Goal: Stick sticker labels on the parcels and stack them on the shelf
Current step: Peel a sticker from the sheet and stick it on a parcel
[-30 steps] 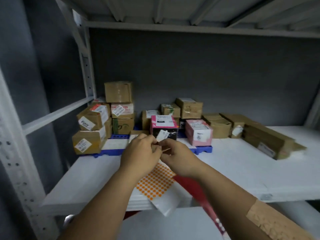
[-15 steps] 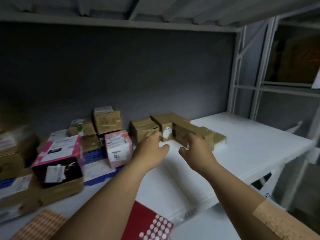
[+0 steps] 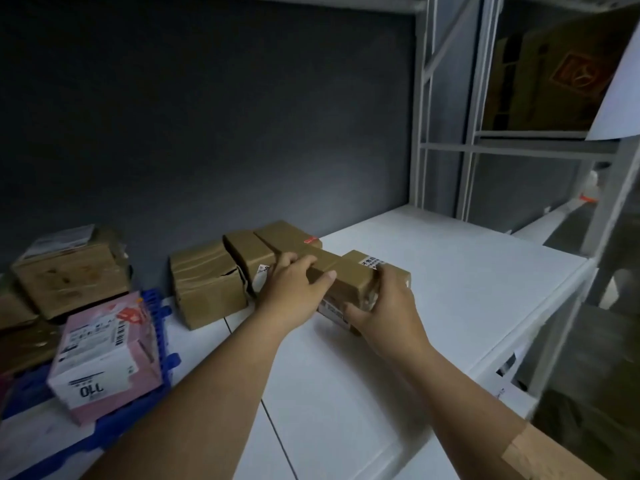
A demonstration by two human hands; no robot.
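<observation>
1. I had both hands on a long brown parcel (image 3: 341, 275) that lay on the white shelf (image 3: 450, 282), out from the back wall and about halfway along the shelf.
2. My left hand (image 3: 294, 289) lay over the left part of the parcel. The fingers curled over its far top edge and the thumb pressed on the near side.
3. My right hand (image 3: 388, 303) held the right end of the parcel. The thumb pointed left along the near side, and the fingers wrapped round the end, next to a small white label (image 3: 372, 262) on top.
4. A white sticker label (image 3: 334, 311) showed on the near side of the parcel, between my two hands.
5. Another long brown box (image 3: 284, 237) lay just behind it, closer to the back wall, with a small red sticker (image 3: 311, 240) on it.
6. A brown box (image 3: 251, 252) sat just left of that one, and a dented taped box (image 3: 204, 282) sat beside it, further left.
7. A pink box (image 3: 104, 355) with white labels sat on a blue plastic tray (image 3: 162, 327) near the left front of the shelf.
8. A big taped cardboard box (image 3: 69, 275) sat at the back left.
9. The grey shelf frame (image 3: 426, 109) stood at the right end of the shelf.
10. A tan patch (image 3: 540, 452) was stuck on my right forearm.
</observation>
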